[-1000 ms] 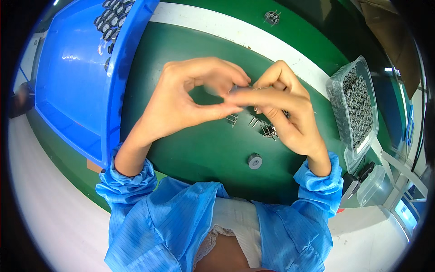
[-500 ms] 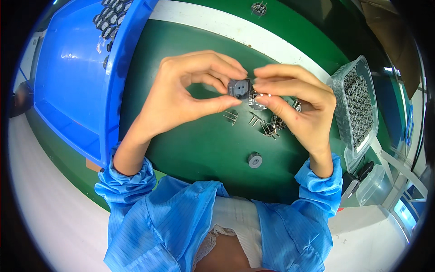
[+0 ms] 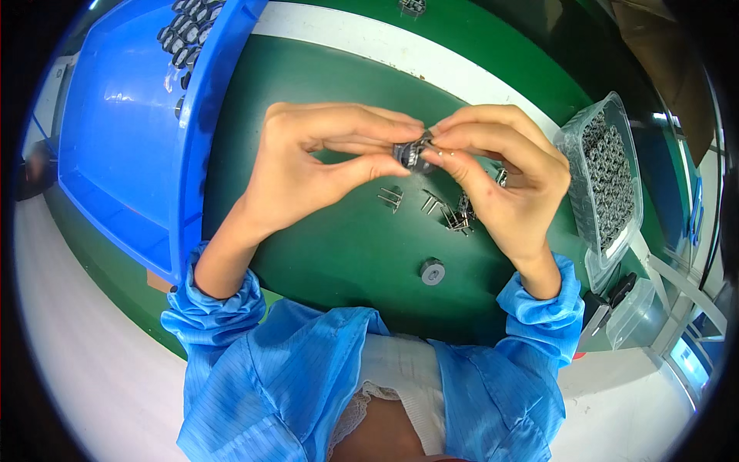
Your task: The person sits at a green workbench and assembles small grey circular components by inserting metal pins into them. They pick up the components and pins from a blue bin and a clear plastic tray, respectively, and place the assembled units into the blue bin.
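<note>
Between the thumb and fingers of my left hand (image 3: pixel 296 165) is a small dark plastic housing (image 3: pixel 406 157), held above the green mat. My right hand (image 3: pixel 512 162) is closed in a pinch at its right side, on a small metal pin piece (image 3: pixel 440 153) with bright pin tips showing. The two parts meet between my fingertips; how far one sits in the other is hidden. Below them on the mat lie a loose pin piece (image 3: pixel 391 199) and a small heap of metal pin pieces (image 3: pixel 460 217), partly behind my right hand. A grey round part (image 3: pixel 433 271) rests nearer me.
A large blue bin (image 3: pixel 115 154) stands at the left, with several black parts (image 3: pixel 185 37) at its far end. On the right is a clear plastic tub (image 3: pixel 637 192) full of metal pieces. A dark part (image 3: pixel 412 7) sits beyond the white strip (image 3: pixel 369 31).
My hands have come together, and the pin piece now meets the housing. The housing has turned in my left fingers. The dark part beyond the white strip has shifted left and away.
</note>
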Available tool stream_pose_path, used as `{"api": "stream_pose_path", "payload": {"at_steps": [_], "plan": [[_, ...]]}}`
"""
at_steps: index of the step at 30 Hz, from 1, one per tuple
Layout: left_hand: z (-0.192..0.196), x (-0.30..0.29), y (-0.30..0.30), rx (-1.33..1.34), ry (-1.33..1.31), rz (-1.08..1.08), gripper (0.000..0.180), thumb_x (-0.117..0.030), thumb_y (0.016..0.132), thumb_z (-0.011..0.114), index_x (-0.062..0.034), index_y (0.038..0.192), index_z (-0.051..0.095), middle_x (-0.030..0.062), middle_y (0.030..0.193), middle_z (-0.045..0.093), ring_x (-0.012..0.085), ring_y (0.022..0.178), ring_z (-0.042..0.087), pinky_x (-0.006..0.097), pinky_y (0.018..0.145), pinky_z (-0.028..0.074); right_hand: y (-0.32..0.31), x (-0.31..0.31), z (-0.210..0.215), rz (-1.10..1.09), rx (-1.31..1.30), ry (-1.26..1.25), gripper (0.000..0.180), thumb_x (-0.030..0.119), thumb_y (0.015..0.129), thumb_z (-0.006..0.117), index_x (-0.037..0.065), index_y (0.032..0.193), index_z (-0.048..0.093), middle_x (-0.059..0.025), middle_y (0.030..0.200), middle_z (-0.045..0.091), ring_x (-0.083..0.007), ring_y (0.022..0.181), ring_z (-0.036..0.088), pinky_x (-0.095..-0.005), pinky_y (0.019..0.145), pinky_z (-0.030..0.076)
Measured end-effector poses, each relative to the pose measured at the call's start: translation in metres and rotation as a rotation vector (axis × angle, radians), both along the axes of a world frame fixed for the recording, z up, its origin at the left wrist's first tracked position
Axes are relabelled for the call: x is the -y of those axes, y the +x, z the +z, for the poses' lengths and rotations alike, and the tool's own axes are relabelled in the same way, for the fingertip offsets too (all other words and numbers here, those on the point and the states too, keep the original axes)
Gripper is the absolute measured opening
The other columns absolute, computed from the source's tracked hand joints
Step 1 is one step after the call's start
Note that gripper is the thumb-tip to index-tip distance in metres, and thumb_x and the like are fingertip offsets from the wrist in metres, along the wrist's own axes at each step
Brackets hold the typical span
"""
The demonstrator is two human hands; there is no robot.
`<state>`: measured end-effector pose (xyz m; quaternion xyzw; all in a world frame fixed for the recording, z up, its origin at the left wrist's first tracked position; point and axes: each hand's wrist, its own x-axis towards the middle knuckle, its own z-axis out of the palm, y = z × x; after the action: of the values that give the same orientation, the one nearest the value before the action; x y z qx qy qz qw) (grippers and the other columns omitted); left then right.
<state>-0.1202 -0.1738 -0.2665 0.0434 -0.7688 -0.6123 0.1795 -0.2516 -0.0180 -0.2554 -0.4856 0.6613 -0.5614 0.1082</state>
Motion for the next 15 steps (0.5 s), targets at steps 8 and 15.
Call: {"api": "stream_pose_path", "payload": {"at_steps": [8, 15], "plan": [[0.0015, -0.0005, 0.0003, 0.03, -0.011, -0.011, 0.028, 0.006, 0.071, 0.075, 0.0082, 0.098, 0.067, 0.0194, 0.098, 0.068, 0.0251, 0.087, 0.069, 0.033, 0.078, 0.059, 0.0003, -0.0002, -0.0002, -0.002, -0.118, -0.002, 0.015, -0.005, 0.067, 0.075, 0.002, 0.08, 0.07, -0.0077, 0.084, 0.067, -0.0171, 0.071, 0.065, -0.0262, 0.061, 0.053], [-0.0023, -0.0019, -0.0017, -0.096, -0.161, -0.031, 0.027, 0.005, 0.068, 0.077, 0.0051, 0.094, 0.069, 0.0188, 0.097, 0.069, 0.0241, 0.084, 0.07, 0.032, 0.075, 0.058, 0.0028, -0.0043, 0.006, 0.02, -0.186, 0.029, 0.014, -0.005, 0.067, 0.075, 0.001, 0.077, 0.068, -0.0072, 0.083, 0.066, -0.0173, 0.071, 0.065, -0.0263, 0.06, 0.053]]}}
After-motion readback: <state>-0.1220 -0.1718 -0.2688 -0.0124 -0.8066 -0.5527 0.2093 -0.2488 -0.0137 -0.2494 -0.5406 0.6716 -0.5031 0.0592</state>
